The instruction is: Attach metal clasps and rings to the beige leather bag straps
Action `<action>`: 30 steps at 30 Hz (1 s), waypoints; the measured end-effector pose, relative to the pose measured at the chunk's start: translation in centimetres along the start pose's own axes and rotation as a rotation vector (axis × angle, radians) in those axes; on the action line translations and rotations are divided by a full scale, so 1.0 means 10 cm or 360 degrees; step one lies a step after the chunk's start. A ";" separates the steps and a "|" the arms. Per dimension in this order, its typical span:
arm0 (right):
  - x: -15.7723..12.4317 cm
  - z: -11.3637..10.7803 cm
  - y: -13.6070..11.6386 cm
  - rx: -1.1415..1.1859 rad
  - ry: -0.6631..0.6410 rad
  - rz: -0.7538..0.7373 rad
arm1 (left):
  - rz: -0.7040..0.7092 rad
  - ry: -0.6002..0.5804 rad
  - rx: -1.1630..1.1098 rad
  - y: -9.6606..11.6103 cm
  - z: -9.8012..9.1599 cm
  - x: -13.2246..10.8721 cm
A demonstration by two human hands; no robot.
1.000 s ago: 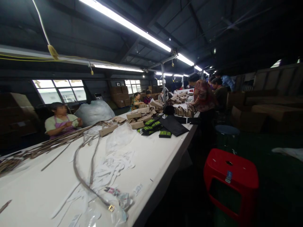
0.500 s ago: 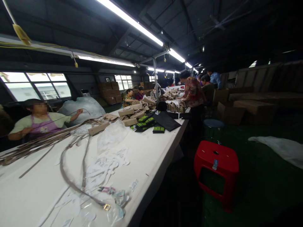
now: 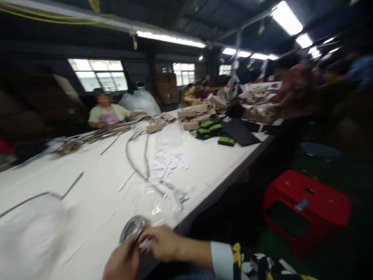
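My left hand (image 3: 124, 259) is at the table's near edge, fingers closed around a dark, shiny round coil (image 3: 132, 227), blurred by motion. My right hand (image 3: 164, 242) meets it from the right, fingers pinched against the coil's near side. Something small and whitish shows under those fingers, too blurred to name. Just beyond the hands, clear plastic (image 3: 157, 204) lies on the white table (image 3: 96, 221). A grey-brown belt (image 3: 136, 170) with a gold buckle curves across the table to that plastic.
White paper scraps (image 3: 169, 163) lie mid-table. Tan boxes (image 3: 186, 114) and black-and-green packets (image 3: 225, 140) are farther back. A person in a purple apron (image 3: 109, 118) sits across by a pile of straps (image 3: 99, 134). A red stool (image 3: 309, 194) stands right; translucent plastic (image 3: 35, 237) lies left.
The view has turned left and down. Both my hands and the coil have come into sight at the bottom. The person across has lowered the raised arm.
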State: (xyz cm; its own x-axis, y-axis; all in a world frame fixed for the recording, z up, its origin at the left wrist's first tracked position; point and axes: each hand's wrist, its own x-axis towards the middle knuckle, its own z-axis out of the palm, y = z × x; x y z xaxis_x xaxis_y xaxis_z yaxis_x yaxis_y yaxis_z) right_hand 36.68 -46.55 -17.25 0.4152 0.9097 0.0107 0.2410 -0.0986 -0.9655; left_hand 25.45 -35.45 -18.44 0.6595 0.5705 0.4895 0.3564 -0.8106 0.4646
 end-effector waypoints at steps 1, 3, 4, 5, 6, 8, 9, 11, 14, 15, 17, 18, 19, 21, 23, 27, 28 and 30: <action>0.01 -0.02 0.00 0.0017 -0.0102 -0.0046 | -0.0017 -0.0019 0.0122 0.02 -0.08 -0.06; 0.07 -0.11 0.02 -0.0139 -0.0243 -0.0292 | -0.0036 -0.0076 0.0323 0.10 -0.18 -0.09; 0.12 -0.16 0.02 -0.0167 -0.0315 -0.0366 | -0.0039 -0.0116 0.0376 0.13 -0.19 -0.08; 0.17 -0.21 0.02 -0.0187 -0.0345 -0.0402 | -0.0090 -0.0140 0.0403 0.15 -0.20 -0.05; 0.23 -0.26 0.02 -0.0254 -0.0404 -0.0442 | -0.0151 -0.0164 0.0405 0.17 -0.21 -0.02; 0.31 -0.33 -0.01 -0.0370 -0.0430 -0.0558 | -0.0278 -0.0211 0.0350 0.18 -0.22 0.03; 0.33 -0.35 -0.02 -0.0435 -0.0430 -0.0633 | -0.0334 -0.0229 0.0310 0.19 -0.24 0.04; 0.37 -0.35 -0.05 -0.0513 -0.0371 -0.0766 | -0.0413 -0.0248 0.0229 0.20 -0.27 0.04; 0.39 -0.28 -0.06 -0.0397 -0.0188 -0.0764 | -0.0471 -0.0251 0.0150 0.21 -0.30 0.03; 0.39 -0.24 -0.06 -0.0298 -0.0143 -0.0689 | -0.0482 -0.0247 0.0134 0.21 -0.31 0.03; 0.39 -0.16 -0.04 -0.0058 -0.0126 -0.0404 | -0.0486 -0.0238 0.0107 0.21 -0.31 0.02; 0.39 -0.13 -0.03 0.0073 -0.0135 -0.0231 | -0.0483 -0.0232 0.0099 0.20 -0.32 0.02; 0.40 -0.10 -0.01 0.0190 -0.0143 -0.0076 | -0.0473 -0.0230 0.0087 0.20 -0.32 0.02; 0.42 -0.07 0.01 0.0358 -0.0134 0.0115 | -0.0455 -0.0229 0.0044 0.18 -0.33 0.02; 0.46 -0.06 0.03 0.0421 -0.0115 0.0140 | -0.0448 -0.0220 -0.0058 0.16 -0.34 0.02; 0.50 -0.07 0.01 0.0412 -0.0119 0.0139 | -0.0562 -0.0055 -0.0362 0.10 -0.32 0.02; 0.50 -0.07 0.00 0.0395 -0.0120 0.0140 | -0.0600 -0.0007 -0.0412 0.09 -0.30 0.02; 0.49 -0.07 -0.01 0.0344 -0.0119 0.0139 | -0.0653 0.0067 -0.0478 0.07 -0.27 0.02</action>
State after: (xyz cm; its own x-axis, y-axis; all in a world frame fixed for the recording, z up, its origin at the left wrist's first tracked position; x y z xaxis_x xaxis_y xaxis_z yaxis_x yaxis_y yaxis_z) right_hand 39.30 -42.36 -16.94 0.3579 0.9297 -0.0869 0.0103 -0.0970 -0.9952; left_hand 24.03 -35.61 -16.02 0.4757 0.8437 0.2488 0.3702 -0.4486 0.8134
